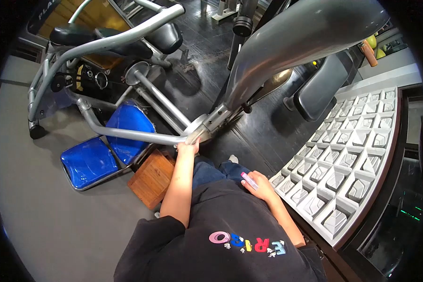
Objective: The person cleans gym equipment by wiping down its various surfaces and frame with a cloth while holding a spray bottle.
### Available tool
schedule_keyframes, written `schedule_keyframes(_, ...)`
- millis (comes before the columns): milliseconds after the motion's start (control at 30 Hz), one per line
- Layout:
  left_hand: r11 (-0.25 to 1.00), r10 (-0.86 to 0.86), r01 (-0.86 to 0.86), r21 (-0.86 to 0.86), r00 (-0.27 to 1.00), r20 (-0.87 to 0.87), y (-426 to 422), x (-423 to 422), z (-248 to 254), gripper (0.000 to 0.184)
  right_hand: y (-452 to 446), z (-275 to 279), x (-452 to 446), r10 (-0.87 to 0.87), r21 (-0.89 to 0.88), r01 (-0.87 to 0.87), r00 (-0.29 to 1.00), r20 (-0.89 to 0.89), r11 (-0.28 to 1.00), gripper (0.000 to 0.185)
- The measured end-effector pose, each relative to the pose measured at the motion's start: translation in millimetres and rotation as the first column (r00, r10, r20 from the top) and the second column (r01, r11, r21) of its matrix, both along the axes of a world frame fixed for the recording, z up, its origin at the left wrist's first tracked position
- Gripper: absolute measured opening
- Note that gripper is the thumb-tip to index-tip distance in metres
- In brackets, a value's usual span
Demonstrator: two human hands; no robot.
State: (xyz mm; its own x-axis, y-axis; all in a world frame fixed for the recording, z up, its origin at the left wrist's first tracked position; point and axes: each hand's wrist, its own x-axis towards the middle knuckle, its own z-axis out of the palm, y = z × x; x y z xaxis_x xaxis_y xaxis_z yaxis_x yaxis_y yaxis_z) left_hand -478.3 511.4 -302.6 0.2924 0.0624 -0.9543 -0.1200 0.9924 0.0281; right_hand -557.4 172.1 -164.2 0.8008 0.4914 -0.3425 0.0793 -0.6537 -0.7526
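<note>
One metal bar (141, 137), blue chair (88, 161) partly behind

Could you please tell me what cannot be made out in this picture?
In the head view:
Tube in the right hand: any print is too small to read.
Left hand: too small to tell its exact grip at the frame.
Box: partly hidden by left arm.
Sign: lettering cut off by the top edge.
Green marks: too small and blurred.

From my remote station I see a loose black T-shirt (209, 207) — short sleeves (148, 235), chunky cartoonish letters (247, 244) in pink, blue, yellow, red and pale blue across the front — plus dark blue jeans (209, 173).
</note>
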Motion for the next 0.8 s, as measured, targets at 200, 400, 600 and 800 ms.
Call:
schedule_keyframes(200,0.782,-0.011,0.083,0.618,0.993,-0.119,59.8,-14.2,32.7,0.053,19.4,-2.4,9.4,0.014,0.012,-0.014,1.000,-0.014,1.000,0.036)
schedule_keyframes(400,-0.774,-0.476,0.366,0.517,0.201,-0.856,86.2,-13.4,36.0,0.047,36.9,-1.6,13.3,0.028,-0.003,-0.028,0.999,-0.026,1.000,0.035)
schedule_keyframes(600,-0.903,-0.302,0.374,0.212,-0.202,-0.932,27.3,25.1,15.1,0.041,51.7,-1.5,8.7,0.006,-0.041,-0.008,0.999,-0.051,0.999,0.033)
schedule_keyframes(800,-0.524,-0.675,0.721,0.453,-0.028,-0.737,2.5,64.6,-38.8,0.061,66.8,4.1,-3.1,-0.108,-0.089,0.100,0.991,-0.085,0.991,0.034)
